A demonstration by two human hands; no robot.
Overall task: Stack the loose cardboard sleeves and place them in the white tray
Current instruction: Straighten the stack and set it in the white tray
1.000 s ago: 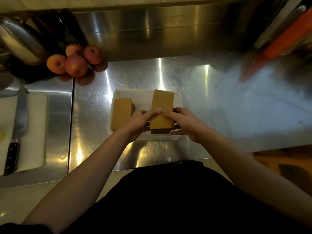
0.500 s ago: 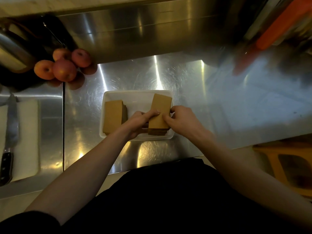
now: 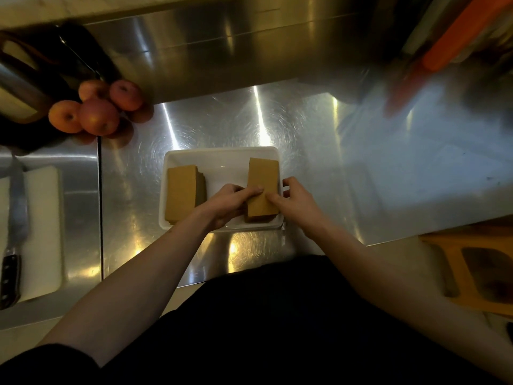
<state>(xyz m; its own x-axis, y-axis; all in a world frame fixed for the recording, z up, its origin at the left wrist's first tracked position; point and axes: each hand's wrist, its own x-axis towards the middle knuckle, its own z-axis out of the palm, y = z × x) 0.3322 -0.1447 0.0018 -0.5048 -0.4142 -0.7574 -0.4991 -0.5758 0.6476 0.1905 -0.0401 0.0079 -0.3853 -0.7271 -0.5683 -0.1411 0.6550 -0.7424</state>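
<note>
A white tray (image 3: 222,154) sits on the steel counter in front of me. One stack of brown cardboard sleeves (image 3: 181,191) lies flat in its left half. A second stack of sleeves (image 3: 262,179) rests in the tray's right half, its near end low against the tray floor. My left hand (image 3: 227,202) grips that stack from the left, thumb on its top face. My right hand (image 3: 295,202) holds it from the right, fingertips on top and over the tray's right rim.
Several red apples (image 3: 97,112) sit at the back left beside a dark pot. A knife (image 3: 14,232) lies on a white cutting board (image 3: 41,232) at far left. An orange object (image 3: 455,43) is blurred at back right. An orange stool (image 3: 477,270) stands below the counter edge.
Both hands have lowered the right-hand stack of sleeves down into the tray's right half; it was held tilted above the tray's near rim before. The left stack has not moved.
</note>
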